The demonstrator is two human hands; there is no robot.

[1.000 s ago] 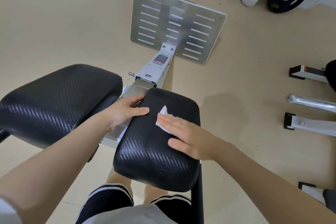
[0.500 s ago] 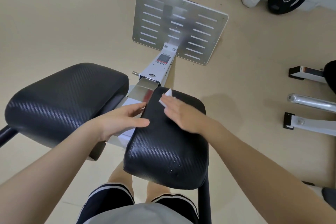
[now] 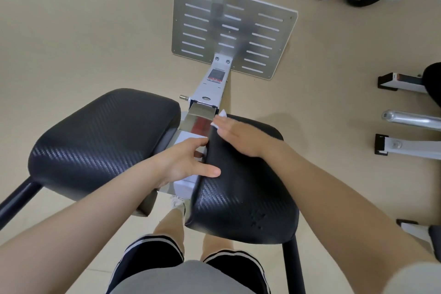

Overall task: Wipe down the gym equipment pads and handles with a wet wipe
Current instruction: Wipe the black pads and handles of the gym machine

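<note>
I saw the right hand [image 3: 241, 137], fingers flat, pressing the wet wipe [image 3: 219, 119] at the right pad [image 3: 241, 188]'s 12 o'clock end, its long unwiped run toward 6 o'clock, the left hand [image 3: 185, 162] gripping its 9 o'clock edge.

Wet wipe [image 3: 220, 119] now at pad's [image 3: 243, 188] far edge

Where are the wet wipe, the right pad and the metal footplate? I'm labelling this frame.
wet wipe [image 3: 222, 113]: head view, white corner beyond the fingertips.
right pad [image 3: 241, 198]: head view, bare black top.
metal footplate [image 3: 198, 21]: head view, slotted left part.
</note>
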